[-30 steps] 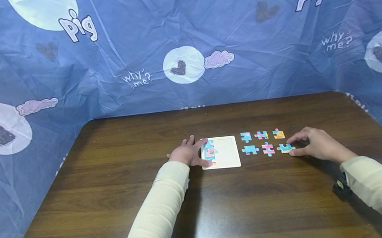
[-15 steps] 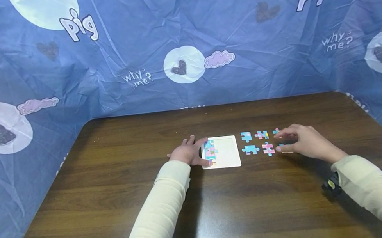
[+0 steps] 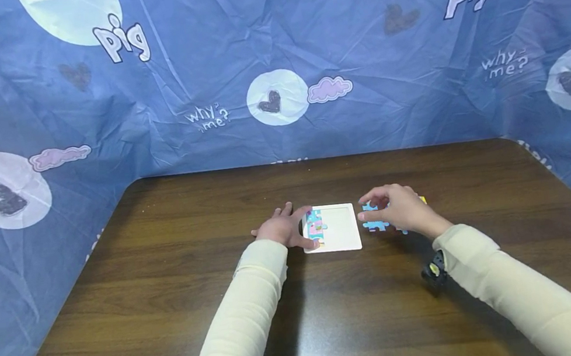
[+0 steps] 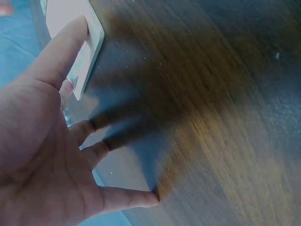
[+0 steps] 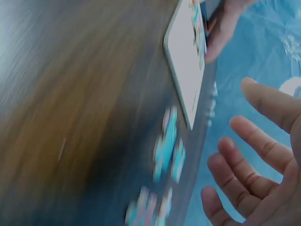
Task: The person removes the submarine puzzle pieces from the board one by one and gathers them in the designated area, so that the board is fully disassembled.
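A white puzzle tray (image 3: 342, 239) lies on the table, with a column of joined blue and pink jigsaw pieces (image 3: 315, 228) along its left side. My left hand (image 3: 277, 230) is spread at that side, its thumb and index finger resting on the tray. Just right of the tray, my right hand (image 3: 400, 209) hovers over loose jigsaw pieces, thumb and fingers apart, nothing seen between them. Under its fingertips lies a blue jigsaw piece (image 3: 375, 226); another blue piece (image 3: 370, 206) sits behind it. The hand covers most other loose pieces. In the right wrist view, the pieces (image 5: 164, 149) are blurred.
The brown wooden table (image 3: 182, 295) spreads around the tray on every side. Behind it hangs a blue printed cloth (image 3: 228, 43), which also encloses the left and right. A dark wrist device (image 3: 435, 270) hangs below the right cuff.
My right hand has moved left from the far-right loose pieces, over the row, to the blue ones nearest the tray. The left hand and tray have stayed in place.
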A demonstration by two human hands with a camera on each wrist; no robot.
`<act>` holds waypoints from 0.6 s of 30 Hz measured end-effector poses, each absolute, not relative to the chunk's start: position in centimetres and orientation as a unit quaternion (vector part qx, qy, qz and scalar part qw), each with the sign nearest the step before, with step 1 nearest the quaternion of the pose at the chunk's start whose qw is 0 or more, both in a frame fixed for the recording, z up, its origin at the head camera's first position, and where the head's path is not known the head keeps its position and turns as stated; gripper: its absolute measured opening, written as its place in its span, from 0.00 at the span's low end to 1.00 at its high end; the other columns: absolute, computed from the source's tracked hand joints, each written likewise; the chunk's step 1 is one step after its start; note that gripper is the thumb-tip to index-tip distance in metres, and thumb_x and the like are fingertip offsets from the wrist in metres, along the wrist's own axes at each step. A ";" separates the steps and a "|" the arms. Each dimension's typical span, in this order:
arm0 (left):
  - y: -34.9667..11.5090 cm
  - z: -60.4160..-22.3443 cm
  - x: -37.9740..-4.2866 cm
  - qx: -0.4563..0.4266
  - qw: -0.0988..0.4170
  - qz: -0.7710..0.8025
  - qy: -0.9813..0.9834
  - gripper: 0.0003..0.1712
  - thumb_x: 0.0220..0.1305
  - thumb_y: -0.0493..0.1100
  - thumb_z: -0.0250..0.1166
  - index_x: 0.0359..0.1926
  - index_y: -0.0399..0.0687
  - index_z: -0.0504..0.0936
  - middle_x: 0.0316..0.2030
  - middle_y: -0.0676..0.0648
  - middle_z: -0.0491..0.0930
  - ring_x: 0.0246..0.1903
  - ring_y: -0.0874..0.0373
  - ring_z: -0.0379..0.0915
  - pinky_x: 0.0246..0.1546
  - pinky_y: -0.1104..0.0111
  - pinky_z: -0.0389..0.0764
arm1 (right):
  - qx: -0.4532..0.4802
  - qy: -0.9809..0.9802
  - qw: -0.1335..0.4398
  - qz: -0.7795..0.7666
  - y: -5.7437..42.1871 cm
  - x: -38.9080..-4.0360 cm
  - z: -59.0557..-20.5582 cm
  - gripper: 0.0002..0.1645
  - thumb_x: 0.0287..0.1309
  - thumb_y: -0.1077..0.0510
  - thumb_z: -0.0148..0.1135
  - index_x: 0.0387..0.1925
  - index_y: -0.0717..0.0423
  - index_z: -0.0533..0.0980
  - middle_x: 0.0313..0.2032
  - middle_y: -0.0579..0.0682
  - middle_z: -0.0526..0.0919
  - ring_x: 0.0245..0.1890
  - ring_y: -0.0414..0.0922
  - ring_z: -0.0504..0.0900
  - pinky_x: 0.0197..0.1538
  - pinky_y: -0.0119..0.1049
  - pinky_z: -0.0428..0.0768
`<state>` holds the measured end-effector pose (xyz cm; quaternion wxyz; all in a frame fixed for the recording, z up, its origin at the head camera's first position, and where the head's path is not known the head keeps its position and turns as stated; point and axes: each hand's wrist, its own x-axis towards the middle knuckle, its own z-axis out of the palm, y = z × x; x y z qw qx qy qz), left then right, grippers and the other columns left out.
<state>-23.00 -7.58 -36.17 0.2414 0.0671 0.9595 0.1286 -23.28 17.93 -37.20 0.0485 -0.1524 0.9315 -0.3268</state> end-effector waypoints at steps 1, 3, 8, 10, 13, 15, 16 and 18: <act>-7.6 -36.1 -23.0 0.066 0.243 0.130 0.959 0.50 0.64 0.58 0.71 0.80 0.69 0.53 0.81 0.47 0.41 0.80 0.48 0.36 0.63 0.26 0.56 | -0.149 0.933 0.056 -0.323 17.2 -23.4 -37.3 0.23 0.60 0.50 0.73 0.52 0.59 0.84 0.42 0.54 0.85 0.42 0.50 0.82 0.39 0.40 0.79; -7.6 -36.1 -23.1 0.065 0.245 0.131 0.959 0.51 0.64 0.58 0.71 0.80 0.70 0.53 0.81 0.47 0.41 0.80 0.48 0.36 0.63 0.26 0.56 | -0.145 0.932 0.074 -0.324 15.8 -23.6 -37.4 0.23 0.60 0.50 0.73 0.52 0.59 0.84 0.41 0.53 0.84 0.40 0.49 0.81 0.38 0.40 0.79; -7.5 -36.3 -23.1 0.071 0.240 0.132 0.959 0.51 0.63 0.59 0.72 0.80 0.69 0.54 0.81 0.46 0.42 0.79 0.47 0.37 0.61 0.25 0.57 | -0.140 0.932 0.095 -0.322 13.2 -24.1 -37.7 0.22 0.60 0.51 0.73 0.52 0.58 0.84 0.40 0.52 0.84 0.41 0.49 0.80 0.42 0.42 0.78; -7.5 -36.3 -23.1 0.073 0.240 0.133 0.959 0.51 0.63 0.59 0.72 0.80 0.69 0.54 0.81 0.45 0.42 0.79 0.46 0.37 0.61 0.25 0.56 | -0.141 0.934 0.098 -0.313 12.4 -24.3 -37.7 0.21 0.60 0.51 0.73 0.51 0.58 0.85 0.41 0.53 0.84 0.42 0.49 0.81 0.42 0.42 0.79; -7.6 -36.2 -23.0 0.072 0.240 0.133 0.959 0.51 0.63 0.59 0.72 0.80 0.70 0.54 0.81 0.46 0.42 0.79 0.47 0.37 0.62 0.25 0.56 | -0.145 0.935 0.106 -0.305 11.3 -24.5 -37.7 0.21 0.60 0.51 0.72 0.51 0.58 0.84 0.41 0.53 0.84 0.41 0.49 0.81 0.40 0.41 0.79; -7.7 -36.2 -23.0 0.072 0.239 0.133 0.959 0.51 0.63 0.59 0.72 0.80 0.70 0.54 0.81 0.46 0.42 0.79 0.47 0.37 0.62 0.25 0.56 | -0.145 0.938 0.109 -0.295 10.6 -24.8 -37.8 0.21 0.60 0.52 0.72 0.51 0.58 0.84 0.40 0.53 0.83 0.39 0.48 0.80 0.38 0.39 0.78; -7.7 -36.1 -22.9 0.072 0.238 0.133 0.959 0.51 0.63 0.59 0.72 0.80 0.70 0.54 0.81 0.46 0.42 0.79 0.47 0.37 0.62 0.25 0.56 | -0.146 0.939 0.110 -0.292 10.3 -24.9 -37.8 0.20 0.60 0.52 0.72 0.51 0.58 0.84 0.39 0.53 0.83 0.37 0.47 0.80 0.36 0.38 0.78; -7.8 -36.1 -22.9 0.073 0.236 0.133 0.960 0.51 0.62 0.60 0.72 0.80 0.70 0.54 0.81 0.46 0.42 0.79 0.47 0.37 0.62 0.24 0.56 | -0.142 0.942 0.111 -0.282 9.8 -25.2 -38.0 0.20 0.60 0.52 0.73 0.50 0.58 0.85 0.37 0.52 0.83 0.35 0.46 0.79 0.34 0.37 0.77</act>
